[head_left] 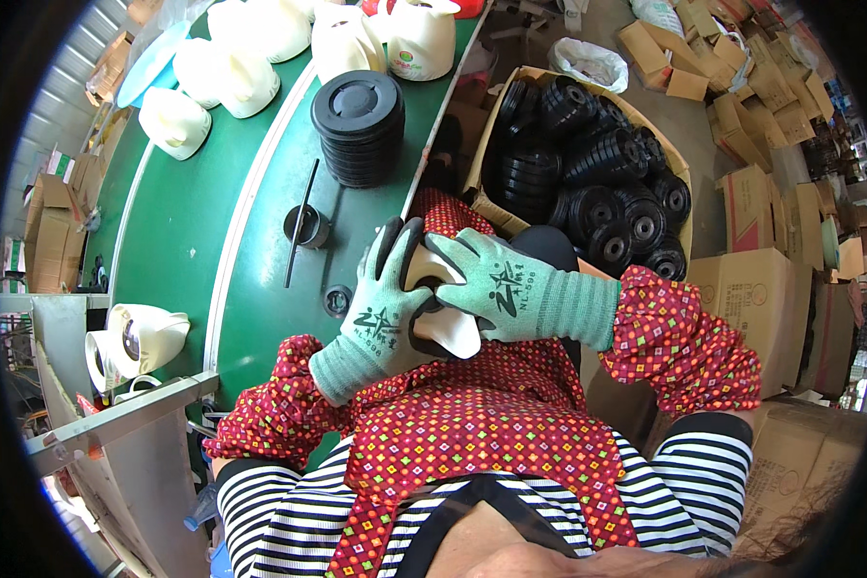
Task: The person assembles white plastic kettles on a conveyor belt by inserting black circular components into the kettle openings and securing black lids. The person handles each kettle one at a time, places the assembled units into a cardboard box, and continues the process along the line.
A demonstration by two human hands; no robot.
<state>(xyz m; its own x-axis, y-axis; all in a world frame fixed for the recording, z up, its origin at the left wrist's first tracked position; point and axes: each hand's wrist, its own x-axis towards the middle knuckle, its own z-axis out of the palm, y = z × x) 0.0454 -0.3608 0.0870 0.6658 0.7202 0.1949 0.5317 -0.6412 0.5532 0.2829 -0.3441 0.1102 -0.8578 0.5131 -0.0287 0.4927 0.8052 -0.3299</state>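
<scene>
Over my lap, a cream plastic kettle body is gripped from both sides, its spout-like lip pointing toward me. My left hand, in a green and dark grey work glove, wraps round its left side. My right hand, gloved alike, closes on its right side, the fingers bent over the round opening. Most of the body is hidden by the gloves. On the green table left of my hands lie a small dark ring and a black cup with a thin black stick across it.
A stack of black round discs stands on the green table, with several cream kettle bodies behind and others at the left edge. Right of me, a carton holds many black round parts. Cardboard boxes crowd the right.
</scene>
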